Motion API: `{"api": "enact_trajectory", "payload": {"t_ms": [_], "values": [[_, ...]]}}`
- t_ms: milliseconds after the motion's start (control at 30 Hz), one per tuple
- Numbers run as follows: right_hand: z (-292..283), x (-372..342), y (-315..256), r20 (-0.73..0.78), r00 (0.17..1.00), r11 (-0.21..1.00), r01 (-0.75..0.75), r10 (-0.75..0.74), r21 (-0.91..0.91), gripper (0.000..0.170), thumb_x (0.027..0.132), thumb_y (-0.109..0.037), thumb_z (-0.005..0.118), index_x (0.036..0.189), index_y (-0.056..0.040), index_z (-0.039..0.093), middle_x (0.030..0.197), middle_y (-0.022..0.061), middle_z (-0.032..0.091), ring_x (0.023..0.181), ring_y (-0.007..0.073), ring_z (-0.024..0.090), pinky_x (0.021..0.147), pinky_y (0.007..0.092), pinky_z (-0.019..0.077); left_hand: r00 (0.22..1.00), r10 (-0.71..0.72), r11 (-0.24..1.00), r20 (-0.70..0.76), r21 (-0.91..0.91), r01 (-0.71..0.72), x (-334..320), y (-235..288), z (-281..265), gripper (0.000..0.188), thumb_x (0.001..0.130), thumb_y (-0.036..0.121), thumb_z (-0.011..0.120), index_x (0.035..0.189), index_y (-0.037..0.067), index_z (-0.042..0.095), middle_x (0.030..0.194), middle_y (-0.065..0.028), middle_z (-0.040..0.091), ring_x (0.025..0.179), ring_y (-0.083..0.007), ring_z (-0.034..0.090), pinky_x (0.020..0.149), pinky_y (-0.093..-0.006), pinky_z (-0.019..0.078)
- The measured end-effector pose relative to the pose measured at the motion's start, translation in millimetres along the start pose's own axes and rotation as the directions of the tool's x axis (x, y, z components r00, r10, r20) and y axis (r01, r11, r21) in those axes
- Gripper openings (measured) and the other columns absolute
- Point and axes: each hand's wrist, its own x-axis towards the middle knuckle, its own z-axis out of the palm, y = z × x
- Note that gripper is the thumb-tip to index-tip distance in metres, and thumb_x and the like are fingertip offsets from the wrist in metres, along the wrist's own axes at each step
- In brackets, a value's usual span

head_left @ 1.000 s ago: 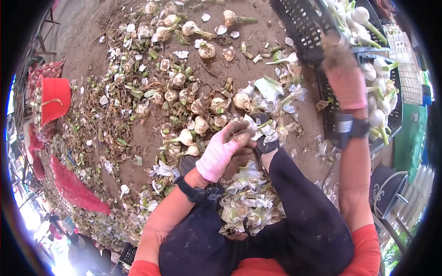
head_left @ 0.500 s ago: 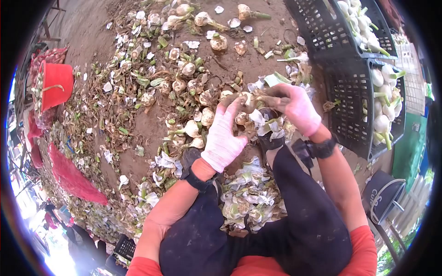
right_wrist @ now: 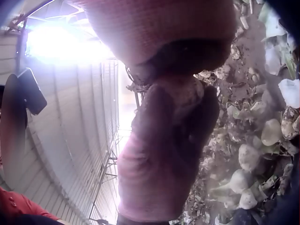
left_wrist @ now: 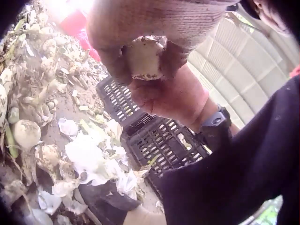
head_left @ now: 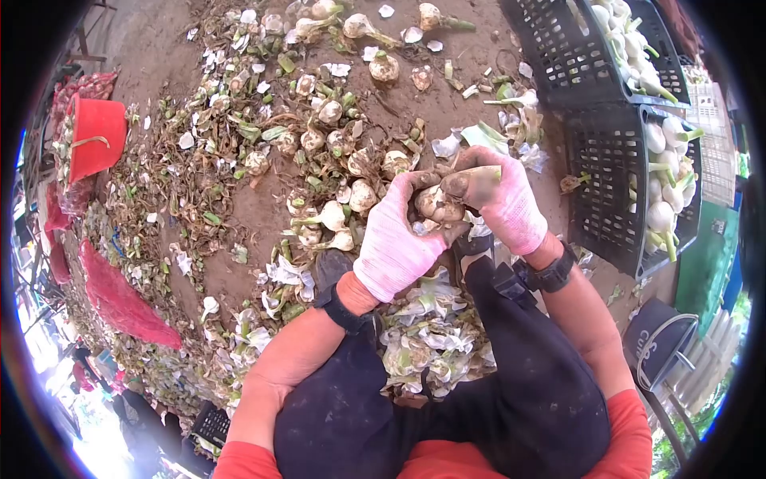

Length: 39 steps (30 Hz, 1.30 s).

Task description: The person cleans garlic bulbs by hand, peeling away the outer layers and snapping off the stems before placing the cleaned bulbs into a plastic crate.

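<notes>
Both hands, in pink gloves with dirt-darkened fingers, hold one garlic bulb (head_left: 439, 205) between them above the feet. My left hand (head_left: 399, 239) grips its left side, and my right hand (head_left: 507, 203) has fingers and thumb on the right side, near the stem (head_left: 481, 182). In the left wrist view the pale bulb (left_wrist: 146, 58) shows between the dark fingers. From the right wrist, part of the bulb (right_wrist: 185, 93) is visible, the rest hidden by fingers. Soil-covered garlic bulbs (head_left: 363, 195) lie on the ground just beyond the left hand.
Black plastic crates (head_left: 602, 176) with white trimmed garlic (head_left: 662, 211) stand at the right. Peeled skins (head_left: 435, 335) are heaped between the legs. Leaf scraps and bulbs cover the ground at left, with a red bucket (head_left: 100, 140) and red net sack (head_left: 124, 299) farther out.
My right hand has come back from the crates to meet the left. Both hands first closed on a garlic bulb over the ground pile and now hold it a little nearer the body.
</notes>
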Motion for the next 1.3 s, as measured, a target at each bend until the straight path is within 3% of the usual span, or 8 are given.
{"api": "enact_trajectory", "payload": {"t_ms": [167,600,800,867,967,1067,1267,1300], "values": [[-6.0,-6.0,-9.6,0.045,0.986,0.987,-0.162,0.163,-0.015,0.016,0.083,-0.005,0.068,0.097,0.0015,0.063,0.086,0.0067,0.067,0.082,0.0107,0.061,0.073,0.0273,0.0497,1.0,-0.014,0.999,0.006,-0.048,0.014,-2.0,2.6,-2.8,0.057,0.075,0.001,0.078,0.121,-0.002,0.045,0.116,-0.0094,0.057,0.107,-0.0157,0.058,0.092,-0.0304,0.0501],[-13.6,-12.8,-21.5,0.139,0.979,0.979,-0.126,0.148,-0.158,0.023,0.085,-0.009,0.065,0.104,0.0031,0.064,0.086,0.0081,0.068,0.082,0.0117,0.061,0.074,0.0289,0.05,0.978,-0.19,0.912,0.092,-0.352,0.21,-3.2,0.6,-16.6,0.048,0.087,0.022,0.067,0.126,0.0,0.05,0.113,-0.0096,0.062,0.1,-0.0168,0.062,0.089,-0.0329,0.0528],[-13.7,-16.6,-1.8,0.124,0.986,0.953,0.139,-0.109,-0.269,0.022,0.081,-0.004,0.066,0.103,0.0015,0.065,0.085,0.0107,0.069,0.08,0.0117,0.063,0.072,0.0291,0.0503,0.933,-0.329,0.756,0.144,-0.553,0.352,3.8,-9.5,-17.8,0.05,0.096,0.046,0.05,0.126,0.006,0.051,0.108,-0.0064,0.063,0.087,-0.0174,0.062,0.074,-0.0295,0.0523],[-14.7,-17.4,-2.6,0.089,0.996,0.979,0.03,-0.012,-0.203,0.022,0.08,-0.002,0.067,0.102,0.001,0.066,0.084,0.0105,0.07,0.079,0.012,0.063,0.071,0.029,0.0502,0.91,-0.34,0.728,0.239,-0.545,0.415,3.0,-2.6,-20.2,0.046,0.095,0.036,0.057,0.128,0.005,0.05,0.108,-0.0058,0.063,0.09,-0.0156,0.062,0.078,-0.0305,0.0525],[-15.9,-18.6,1.2,0.022,1.0,0.997,0.012,-0.01,-0.071,0.021,0.08,-0.002,0.068,0.101,0.001,0.067,0.083,0.0105,0.07,0.078,0.0127,0.064,0.071,0.0292,0.0505,0.984,-0.124,0.987,0.125,-0.087,0.135,-0.1,17.1,-10.1,0.056,0.081,0.006,0.074,0.129,0.001,0.045,0.113,-0.0074,0.059,0.106,-0.0135,0.057,0.09,-0.0305,0.0498],[-13.6,-19.3,0.7,0.089,0.996,0.998,-0.006,0.011,-0.057,0.022,0.081,-0.002,0.068,0.103,0.0004,0.067,0.084,0.0111,0.071,0.079,0.0133,0.065,0.071,0.0304,0.0513,0.998,-0.038,0.979,-0.043,-0.202,0.028,2.6,-0.1,-7.1,0.067,0.077,0.005,0.076,0.134,0.0,0.041,0.114,-0.0079,0.059,0.105,-0.0142,0.058,0.09,-0.0286,0.0487],[-16.8,-18.5,-4.4,-0.035,0.995,0.947,0.079,-0.095,-0.311,0.016,0.081,-0.001,0.066,0.097,-0.0011,0.066,0.087,0.0154,0.07,0.08,0.0224,0.069,0.071,0.0329,0.0529,0.989,-0.119,0.992,0.085,-0.017,0.121,-3.7,7.9,-15.7,0.064,0.08,0.009,0.076,0.134,-0.002,0.045,0.118,-0.0072,0.058,0.108,-0.013,0.056,0.094,-0.0301,0.0471],[-18.0,-15.0,4.2,-0.1,0.984,0.912,0.097,-0.149,-0.399,0.017,0.08,0.0,0.065,0.098,-0.002,0.066,0.087,0.015,0.07,0.08,0.0242,0.07,0.072,0.0338,0.0533,0.978,-0.11,0.989,0.18,-0.081,0.126,-4.4,5.3,-13.0,0.073,0.078,0.022,0.079,0.137,-0.001,0.043,0.122,-0.0069,0.057,0.111,-0.0144,0.055,0.096,-0.0304,0.0458]]}}
